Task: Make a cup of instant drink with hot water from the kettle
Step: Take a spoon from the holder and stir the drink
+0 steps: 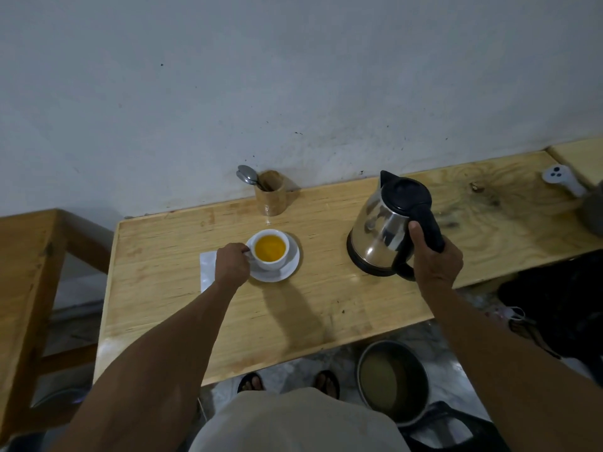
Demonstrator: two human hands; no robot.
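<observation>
Two hands at a light wooden table (pixel 310 308), one on a cup, one on a kettle, against a plain grey-white wall (pixel 293 76).

From my remote view, looking down: the left hand (pixel 232 263) is closed around the handle side of a white cup (pixel 270 249) of orange-yellow drink, which sits on a white saucer (pixel 287 269) near the table's middle. A white packet (pixel 207 269) lies flat just left of the saucer, partly under the hand. My right hand (pixel 435 259) grips the black handle of a steel kettle (pixel 388 226), standing upright on the table to the right, well apart from the cup. At the far edge by the scuffed wall stands a wooden holder (pixel 271 197) with a spoon (pixel 246 175). A round metal pot (pixel 391 386) sits on the floor below the near edge.
</observation>
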